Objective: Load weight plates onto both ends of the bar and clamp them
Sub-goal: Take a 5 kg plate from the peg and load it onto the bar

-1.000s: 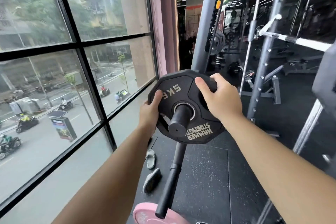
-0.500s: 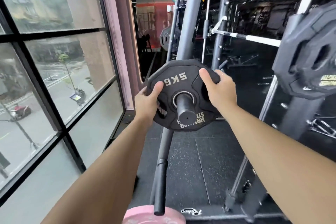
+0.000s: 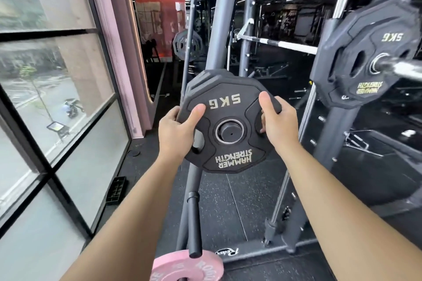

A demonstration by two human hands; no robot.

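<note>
- Nearest the viewer, at the bottom edge, a pink disc plate (image 3: 187,267) lies flat on the floor, its lettering worn and its centre hole partly in view.
- A matte black tube (image 3: 194,223) with a raised collar slants down, and its blunt end hangs just above the pink plate.
- Black rubber flooring (image 3: 242,201), speckled and laid in seamed tiles, runs under everything.
- A small black slatted crate (image 3: 117,189) sits on the floor by the window.
- The left hand (image 3: 175,134) grips the left rim of the 5KG plate (image 3: 228,107), with the thumb laid on the face and the fingers wrapped behind.
- The right hand (image 3: 277,125) grips the plate's right side, thumb on the face and fingers curled into a grip slot.
- The 5KG plate is held upright at centre frame. It is many-sided, black matte rubber, with pale raised lettering that reads upside down.
- Its steel-ringed bore is filled by a black round peg end (image 3: 229,132), seen end-on.
- At right, a second plate (image 3: 365,57) of the same make sits on a chrome bar sleeve (image 3: 402,68); both are blurred.
- Grey steel rack uprights (image 3: 221,29) with hole rows stand behind the hands.
- At left, a dark-framed window (image 3: 57,121) gives onto a street.
- Farther back, a white-and-black bar (image 3: 285,44) crosses the rack, and another dark plate (image 3: 187,44) hangs there.
</note>
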